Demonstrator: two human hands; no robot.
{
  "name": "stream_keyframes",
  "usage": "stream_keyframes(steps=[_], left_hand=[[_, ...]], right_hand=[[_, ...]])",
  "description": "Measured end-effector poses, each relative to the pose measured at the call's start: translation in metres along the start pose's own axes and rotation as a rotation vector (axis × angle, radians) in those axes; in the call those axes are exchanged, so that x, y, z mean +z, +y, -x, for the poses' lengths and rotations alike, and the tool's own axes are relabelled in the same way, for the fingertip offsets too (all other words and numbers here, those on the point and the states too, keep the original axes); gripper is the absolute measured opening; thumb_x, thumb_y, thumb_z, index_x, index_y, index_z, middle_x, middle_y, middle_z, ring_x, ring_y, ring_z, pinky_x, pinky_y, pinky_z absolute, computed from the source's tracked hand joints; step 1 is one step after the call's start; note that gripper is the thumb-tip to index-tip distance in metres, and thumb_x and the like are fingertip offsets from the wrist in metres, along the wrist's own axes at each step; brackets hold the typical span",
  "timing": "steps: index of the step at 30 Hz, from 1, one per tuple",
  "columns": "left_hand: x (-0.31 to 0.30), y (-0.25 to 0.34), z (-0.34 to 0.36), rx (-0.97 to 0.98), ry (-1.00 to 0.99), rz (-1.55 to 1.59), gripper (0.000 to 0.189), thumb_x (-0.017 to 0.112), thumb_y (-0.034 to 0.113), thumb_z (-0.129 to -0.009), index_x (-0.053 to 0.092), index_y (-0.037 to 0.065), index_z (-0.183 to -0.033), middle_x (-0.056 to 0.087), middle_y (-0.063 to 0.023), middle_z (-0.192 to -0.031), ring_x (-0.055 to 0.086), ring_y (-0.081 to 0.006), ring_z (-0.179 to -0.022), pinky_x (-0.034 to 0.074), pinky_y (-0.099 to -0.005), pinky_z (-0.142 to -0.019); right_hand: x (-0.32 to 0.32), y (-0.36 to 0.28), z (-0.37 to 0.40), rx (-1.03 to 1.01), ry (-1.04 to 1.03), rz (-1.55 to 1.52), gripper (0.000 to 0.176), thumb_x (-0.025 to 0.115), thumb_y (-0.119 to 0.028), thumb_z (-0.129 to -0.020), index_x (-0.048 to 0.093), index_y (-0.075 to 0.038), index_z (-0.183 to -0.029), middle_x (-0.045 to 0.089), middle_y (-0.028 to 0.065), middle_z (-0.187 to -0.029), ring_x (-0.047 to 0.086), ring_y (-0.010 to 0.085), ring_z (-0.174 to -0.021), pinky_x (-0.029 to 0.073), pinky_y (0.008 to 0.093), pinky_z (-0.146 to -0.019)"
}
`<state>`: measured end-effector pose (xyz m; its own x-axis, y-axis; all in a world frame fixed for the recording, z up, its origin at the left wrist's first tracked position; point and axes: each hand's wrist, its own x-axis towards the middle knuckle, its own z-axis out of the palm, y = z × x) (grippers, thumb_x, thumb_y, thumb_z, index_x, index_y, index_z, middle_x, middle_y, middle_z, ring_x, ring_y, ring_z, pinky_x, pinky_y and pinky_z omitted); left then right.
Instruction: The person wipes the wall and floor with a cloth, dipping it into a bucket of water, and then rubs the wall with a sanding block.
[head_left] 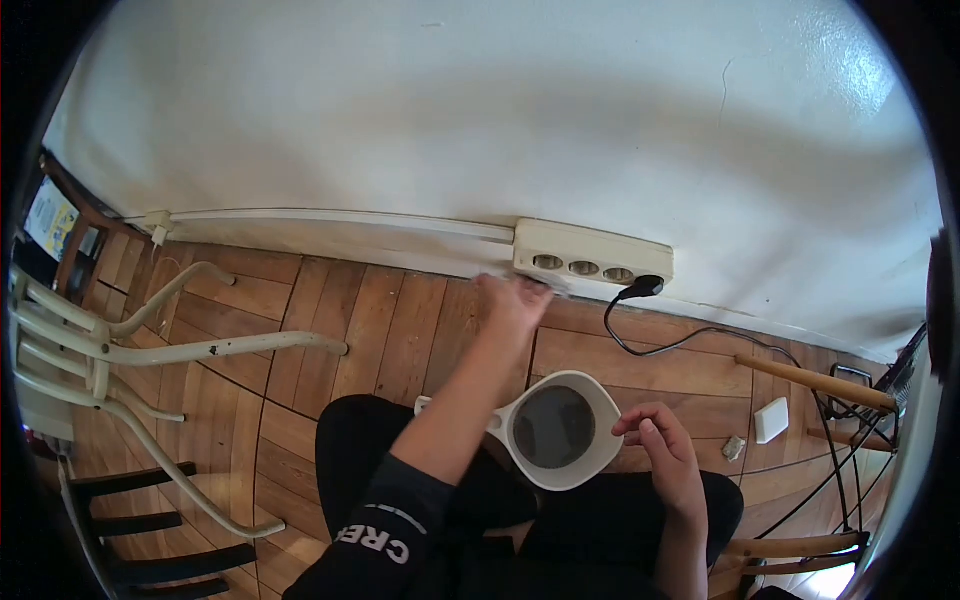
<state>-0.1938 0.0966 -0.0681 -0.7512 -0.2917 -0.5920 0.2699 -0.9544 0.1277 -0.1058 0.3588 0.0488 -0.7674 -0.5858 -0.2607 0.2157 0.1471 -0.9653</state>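
My left hand (515, 297) reaches to the foot of the wall, just below the left end of a cream power strip (593, 250). It is smeared by motion, with something pale and blurred at its fingers that I cannot make out. A white pot (607, 447) with a handle holds dark greyish liquid and stands between my legs. Beside the pot's right rim is my right hand (660, 440), its fingers curled and thumb near the index finger; whether it holds something small is hidden. A black plug (645, 286) sits in the strip's rightmost socket.
A black cable (655, 351) runs right across the wooden floor (400, 330). White metal chair legs (230, 345) are at the left. On the right lie a white block (771, 420), a crumpled scrap (734, 448), wooden legs (815, 382) and tangled cables.
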Motion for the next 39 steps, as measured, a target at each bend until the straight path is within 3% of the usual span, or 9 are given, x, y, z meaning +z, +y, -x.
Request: stream_keyframes(steps=[5,10,17,21,24,32,34,37,39], left_hand=[[-0.015,0.068,-0.001,0.136,0.137,0.017,0.099,0.010,0.077,-0.078,0.016,-0.001,-0.139,0.018,-0.0175,-0.145,0.019,-0.0319,-0.134,0.014,-0.0513,-0.110],[-0.016,0.014,-0.011,0.342,0.055,-0.076,0.087,0.014,0.074,-0.082,0.022,0.010,-0.141,0.028,-0.0111,-0.142,0.028,-0.0281,-0.130,0.024,-0.0477,-0.106],[0.011,-0.075,-0.010,-0.028,0.161,-0.106,0.089,0.010,0.076,-0.080,0.021,0.013,-0.142,0.022,-0.0105,-0.146,0.030,-0.0278,-0.130,0.024,-0.0421,-0.106],[0.018,-0.051,-0.007,-0.100,0.103,0.139,0.087,0.007,0.069,-0.084,0.019,0.005,-0.141,0.019,-0.0147,-0.146,0.021,-0.0308,-0.134,0.015,-0.0505,-0.110],[0.011,-0.014,-0.007,-0.014,-0.055,0.026,0.082,0.008,0.062,-0.087,0.017,0.002,-0.141,0.017,-0.0158,-0.147,0.017,-0.0315,-0.136,0.014,-0.0551,-0.108],[-0.007,0.091,-0.003,0.141,0.115,0.089,0.084,0.008,0.063,-0.085,0.011,0.001,-0.142,0.010,-0.0183,-0.148,0.011,-0.0320,-0.137,0.011,-0.0553,-0.109],[-0.013,0.080,-0.012,0.277,0.211,-0.051,0.089,0.008,0.074,-0.081,0.017,0.010,-0.143,0.019,-0.0126,-0.147,0.024,-0.0280,-0.133,0.021,-0.0467,-0.107],[-0.017,0.025,-0.033,0.411,0.121,-0.021,0.088,0.014,0.076,-0.081,0.025,0.013,-0.141,0.028,-0.0080,-0.144,0.034,-0.0223,-0.127,0.033,-0.0372,-0.100],[0.007,-0.017,-0.021,0.222,0.192,-0.099,0.087,0.018,0.077,-0.080,0.034,0.012,-0.136,0.037,-0.0040,-0.139,0.041,-0.0177,-0.118,0.040,-0.0275,-0.087]], right_hand=[[-0.001,-0.002,0.001,-0.029,-0.017,0.088,0.022,0.039,-0.017,-0.095,0.053,-0.001,-0.102,0.057,0.0070,-0.096,0.055,0.0135,-0.092,0.042,0.0266,-0.081],[0.003,-0.006,-0.003,-0.024,-0.023,0.036,0.020,0.043,-0.018,-0.095,0.055,-0.004,-0.103,0.058,0.0030,-0.095,0.052,0.0110,-0.091,0.039,0.0255,-0.082],[-0.001,0.001,-0.008,0.006,0.003,0.016,0.022,0.041,-0.018,-0.095,0.054,-0.003,-0.103,0.058,0.0040,-0.095,0.052,0.0106,-0.091,0.039,0.0253,-0.081],[-0.003,0.000,-0.008,0.009,0.013,0.041,0.022,0.040,-0.017,-0.095,0.054,-0.002,-0.103,0.058,0.0045,-0.096,0.052,0.0107,-0.091,0.039,0.0255,-0.081],[-0.004,0.001,-0.007,0.005,0.020,0.007,0.022,0.039,-0.016,-0.096,0.054,-0.002,-0.104,0.058,0.0045,-0.096,0.052,0.0108,-0.092,0.039,0.0255,-0.081],[-0.004,-0.005,-0.004,-0.009,0.006,0.016,0.022,0.039,-0.016,-0.096,0.054,-0.003,-0.104,0.058,0.0047,-0.097,0.052,0.0109,-0.093,0.040,0.0257,-0.082],[-0.003,-0.004,-0.004,-0.019,0.002,0.012,0.021,0.039,-0.016,-0.095,0.054,-0.003,-0.103,0.058,0.0046,-0.097,0.052,0.0109,-0.093,0.039,0.0258,-0.082],[-0.003,-0.002,-0.007,-0.028,-0.008,0.018,0.021,0.039,-0.016,-0.095,0.054,-0.003,-0.103,0.058,0.0045,-0.097,0.052,0.0108,-0.093,0.039,0.0259,-0.082],[-0.003,-0.001,-0.009,-0.018,-0.013,0.024,0.021,0.039,-0.016,-0.095,0.054,-0.003,-0.103,0.058,0.0045,-0.097,0.052,0.0108,-0.092,0.039,0.0259,-0.082]])
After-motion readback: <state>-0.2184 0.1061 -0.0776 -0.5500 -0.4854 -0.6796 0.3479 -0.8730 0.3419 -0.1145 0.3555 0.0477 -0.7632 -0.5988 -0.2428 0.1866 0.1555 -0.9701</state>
